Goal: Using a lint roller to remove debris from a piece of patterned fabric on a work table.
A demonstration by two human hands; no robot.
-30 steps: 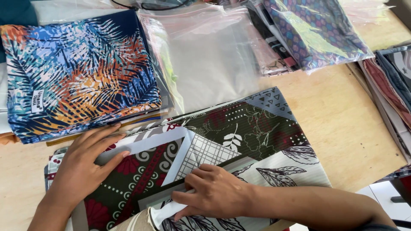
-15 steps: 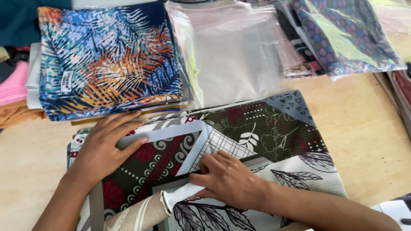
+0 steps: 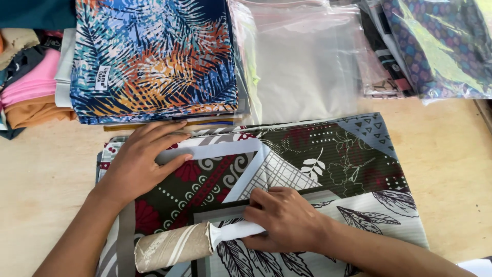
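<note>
Patterned cloth [image 3: 328, 169] lies on the table [image 3: 451, 169]. Left hand [image 3: 138, 164] presses it, open and flat. Right hand [image 3: 287, 223] is closed, gripping a white handle [image 3: 233, 231] of a roller [image 3: 171, 247].

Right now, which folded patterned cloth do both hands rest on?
The dark green, maroon and white cloth lying nearest, under left hand and right hand; the blue palm-leaf cloth lies untouched behind.

Clear plastic bags [image 3: 302, 72], pink folded cloth [image 3: 31, 82]

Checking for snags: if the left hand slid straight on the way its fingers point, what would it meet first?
The left hand lies flat on the patterned cloth, fingers aimed right and slightly up. It would likely first meet the pale folded band at its fingertips; farther on lie the clear plastic bags.
</note>
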